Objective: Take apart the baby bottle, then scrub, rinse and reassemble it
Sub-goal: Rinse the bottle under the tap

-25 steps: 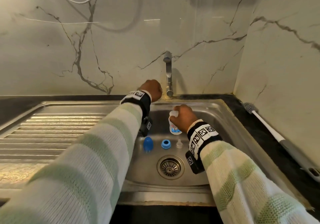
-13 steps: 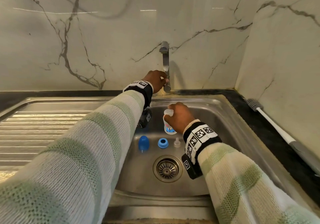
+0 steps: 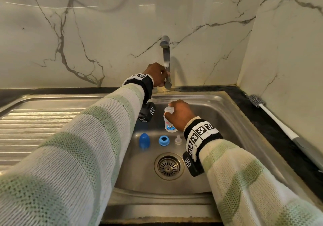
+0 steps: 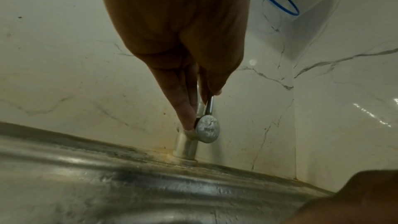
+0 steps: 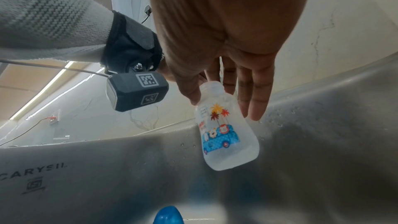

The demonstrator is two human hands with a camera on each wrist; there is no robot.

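Note:
My right hand point(image 3: 178, 113) holds the clear baby bottle point(image 3: 168, 120) by its neck, upright over the steel sink point(image 3: 227, 120), below the tap spout. In the right wrist view the bottle point(image 5: 226, 134) shows a blue bus print, pinched between thumb and fingers point(image 5: 254, 94). My left hand point(image 3: 158, 74) pinches the tap lever point(image 4: 210, 105) at the base of the tap point(image 3: 165, 56). No water is visible. On the sink floor lie the blue cap point(image 3: 144, 141), the blue collar ring point(image 3: 164, 140) and the clear teat point(image 3: 178, 139).
The drain strainer point(image 3: 168, 166) sits in the sink floor near me. A ribbed draining board point(image 3: 35, 129) lies to the left. A long bottle brush point(image 3: 272, 119) rests on the dark counter at the right, beside the marble wall.
My left hand has moved right from beside the tap and closed on its lever. The right hand has kept the bottle in about the same place in the sink.

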